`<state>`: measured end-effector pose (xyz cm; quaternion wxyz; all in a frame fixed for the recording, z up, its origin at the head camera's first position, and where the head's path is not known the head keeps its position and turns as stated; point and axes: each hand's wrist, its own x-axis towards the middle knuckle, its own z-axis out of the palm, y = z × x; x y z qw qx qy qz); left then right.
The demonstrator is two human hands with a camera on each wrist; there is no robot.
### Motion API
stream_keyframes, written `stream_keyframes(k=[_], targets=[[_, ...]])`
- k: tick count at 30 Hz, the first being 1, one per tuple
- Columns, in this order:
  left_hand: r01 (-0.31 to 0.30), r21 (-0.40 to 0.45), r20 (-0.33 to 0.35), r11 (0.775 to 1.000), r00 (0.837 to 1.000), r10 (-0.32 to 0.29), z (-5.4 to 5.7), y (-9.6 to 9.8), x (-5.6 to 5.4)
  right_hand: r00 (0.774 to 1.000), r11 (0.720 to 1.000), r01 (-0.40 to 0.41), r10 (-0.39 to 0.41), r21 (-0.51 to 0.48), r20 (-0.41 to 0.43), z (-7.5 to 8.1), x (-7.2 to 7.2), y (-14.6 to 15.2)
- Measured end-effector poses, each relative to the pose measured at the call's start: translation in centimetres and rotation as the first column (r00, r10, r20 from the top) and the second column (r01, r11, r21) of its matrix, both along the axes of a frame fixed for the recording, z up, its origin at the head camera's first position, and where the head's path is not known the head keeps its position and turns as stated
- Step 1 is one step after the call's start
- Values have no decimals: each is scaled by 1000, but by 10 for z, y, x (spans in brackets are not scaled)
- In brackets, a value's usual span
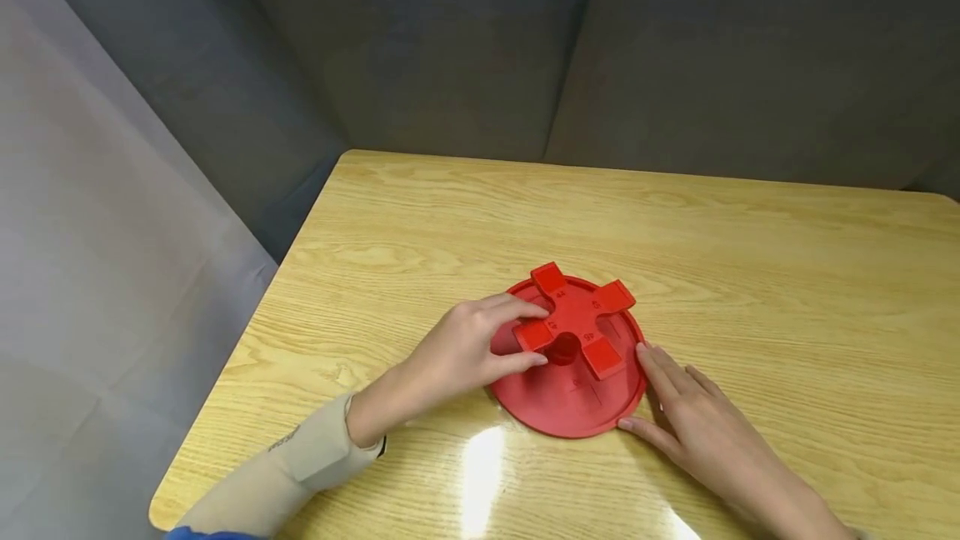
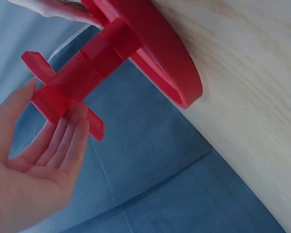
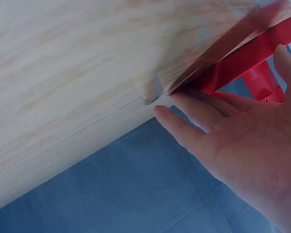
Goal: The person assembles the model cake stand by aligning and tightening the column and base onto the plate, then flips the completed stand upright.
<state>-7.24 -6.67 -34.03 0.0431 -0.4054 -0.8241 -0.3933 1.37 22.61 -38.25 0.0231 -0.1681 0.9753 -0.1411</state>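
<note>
A red round base (image 1: 551,411) with a raised rim lies on the table, and a short red post (image 1: 564,350) rises from its middle. On top of the post sits a red cross-shaped piece (image 1: 576,312) with small numbers marked on its arms. My left hand (image 1: 468,344) holds one arm of this cross, thumb on the near side and fingers on the far side; the left wrist view shows the thumb (image 2: 20,99) at the arm's end. With fairly straight fingers, my right hand (image 1: 697,423) touches the base's right rim, its thumb at the near right edge.
The light wood table (image 1: 420,240) has its left edge beside my left forearm. Dark grey cloth (image 1: 465,48) hangs behind the table, and paler cloth (image 1: 97,257) hangs at the left. Glare (image 1: 482,473) shines on the tabletop near the front.
</note>
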Motion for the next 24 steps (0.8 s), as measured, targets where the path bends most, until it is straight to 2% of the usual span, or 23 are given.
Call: stream_keyframes(k=[6, 8, 11, 14, 19, 24], targets=[[-3, -52, -2, 999, 1000, 3, 2, -2, -16, 1000, 1000, -4, 4, 7, -3, -2, 0, 1], [20, -74, 19, 997, 1000, -18, 3, -2, -23, 1000, 1000, -7, 7, 6, -7, -3, 0, 1], [87, -108, 35, 990, 996, -83, 5, -1, -31, 1000, 1000, -8, 8, 6, -7, -4, 0, 1], [131, -131, 29, 983, 991, -128, 7, 1, -35, 1000, 1000, -6, 6, 14, 1, -4, 0, 1], [120, -143, 21, 982, 993, -118, 8, 3, -37, 1000, 1000, -7, 7, 30, 15, -3, -1, 1], [139, -140, 32, 980, 990, -135, 7, 2, -38, 1000, 999, -11, 10, 34, 11, -3, -1, 1]])
